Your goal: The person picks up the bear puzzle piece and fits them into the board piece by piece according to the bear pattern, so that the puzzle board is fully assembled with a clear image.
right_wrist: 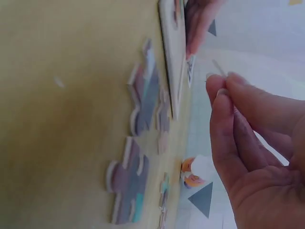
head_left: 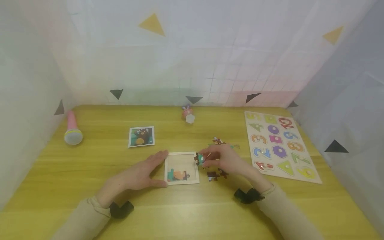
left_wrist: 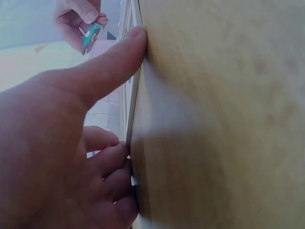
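My right hand (head_left: 223, 158) pinches a teal and brown jigsaw puzzle piece (head_left: 200, 159) between thumb and fingertips, over the right side of a shallow wooden puzzle frame (head_left: 181, 182). In the left wrist view, the teal face of this piece (left_wrist: 90, 36) shows beyond my thumb. Along the frame's lower left lie fitted puzzle pieces (head_left: 178, 175) in orange and teal; bare wood shows above them. My left hand (head_left: 141, 171) rests at the frame's left edge, thumb near its lower corner and fingers near the upper one. Loose puzzle pieces (right_wrist: 128, 181) lie beside and below my right hand.
A bear picture card (head_left: 141, 136) lies behind the frame to the left. At the far left is a pink toy microphone (head_left: 73, 128). A small pink figure (head_left: 188, 114) stands at the back. The number and shape board (head_left: 282, 146) occupies the right side.
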### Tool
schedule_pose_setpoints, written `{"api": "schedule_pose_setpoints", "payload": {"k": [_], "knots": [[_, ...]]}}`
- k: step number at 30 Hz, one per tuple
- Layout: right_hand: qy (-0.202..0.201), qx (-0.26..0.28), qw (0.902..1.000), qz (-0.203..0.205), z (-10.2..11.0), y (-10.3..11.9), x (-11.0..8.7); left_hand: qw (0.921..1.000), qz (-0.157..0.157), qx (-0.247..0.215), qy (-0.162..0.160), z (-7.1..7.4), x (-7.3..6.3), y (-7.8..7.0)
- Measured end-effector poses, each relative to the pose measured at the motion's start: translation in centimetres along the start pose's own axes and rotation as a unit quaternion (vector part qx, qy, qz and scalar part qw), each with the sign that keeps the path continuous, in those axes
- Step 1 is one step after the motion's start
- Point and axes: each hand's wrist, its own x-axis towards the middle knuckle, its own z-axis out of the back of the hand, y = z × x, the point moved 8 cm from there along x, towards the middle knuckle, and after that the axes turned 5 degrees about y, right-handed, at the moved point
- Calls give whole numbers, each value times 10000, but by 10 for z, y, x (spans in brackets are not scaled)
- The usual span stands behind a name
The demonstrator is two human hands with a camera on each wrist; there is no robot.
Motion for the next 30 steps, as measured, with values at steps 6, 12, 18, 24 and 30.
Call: {"api": "schedule_pose_setpoints", "payload": {"k": [6,12,18,24,30], "knots": [[210,-198,9995,94,-15,4,2,10000,43,5,-25,-1,2,3],[502,-573,9950,641,-33,11,5,10000,43,4,-23,-2,3,4],[615,-646,9950,457,-41,7,5,10000,37,-45,-1,-1,2,2],[641,-958,9932,170,-44,7,6,10000,28,-58,-12,-1,2,2],[652,-959,9932,125,-44,10,6,10000,20,-11,-19,-1,3,2]]}}
